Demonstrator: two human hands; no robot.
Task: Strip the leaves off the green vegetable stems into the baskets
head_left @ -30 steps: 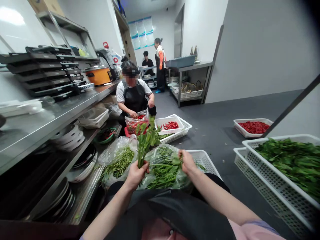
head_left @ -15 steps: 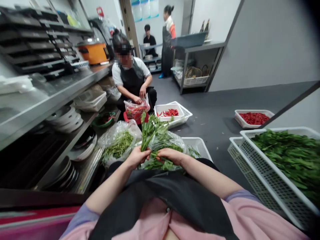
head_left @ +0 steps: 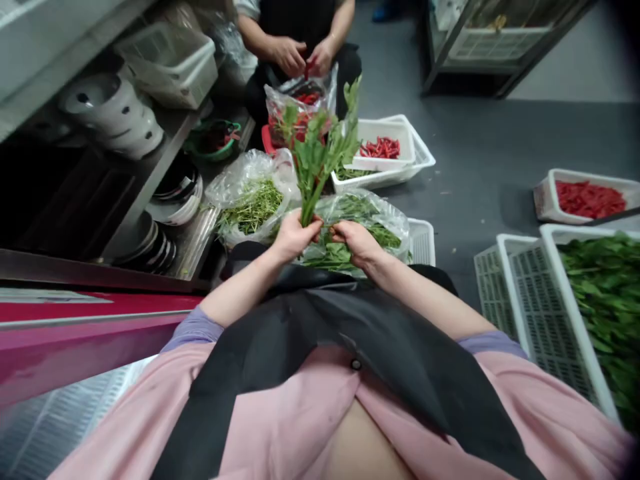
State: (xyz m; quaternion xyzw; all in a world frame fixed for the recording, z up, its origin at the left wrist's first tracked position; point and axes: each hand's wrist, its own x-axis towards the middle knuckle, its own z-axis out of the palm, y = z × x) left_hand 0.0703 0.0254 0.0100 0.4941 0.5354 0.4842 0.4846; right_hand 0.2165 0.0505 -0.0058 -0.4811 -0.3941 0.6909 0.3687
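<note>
Head view: left hand [head_left: 299, 235], one, clamped on bunch of greens [head_left: 313, 163], one, leaves up, above clear bags [head_left: 227, 185], two; right hand [head_left: 357, 241], one, fingers curled near the stem ends, cannot tell whether closed on anything. Likely hazard: a slackened left grip dropping stems onto the floor [head_left: 470, 140]. Chili trays [head_left: 383, 164], two; co-worker's hands [head_left: 290, 57], two.

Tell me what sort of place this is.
Probably a commercial kitchen's prep area: stacked dishes sit on metal shelving, a white basket holds leafy greens, and red chilies lie in a white tray.
</note>
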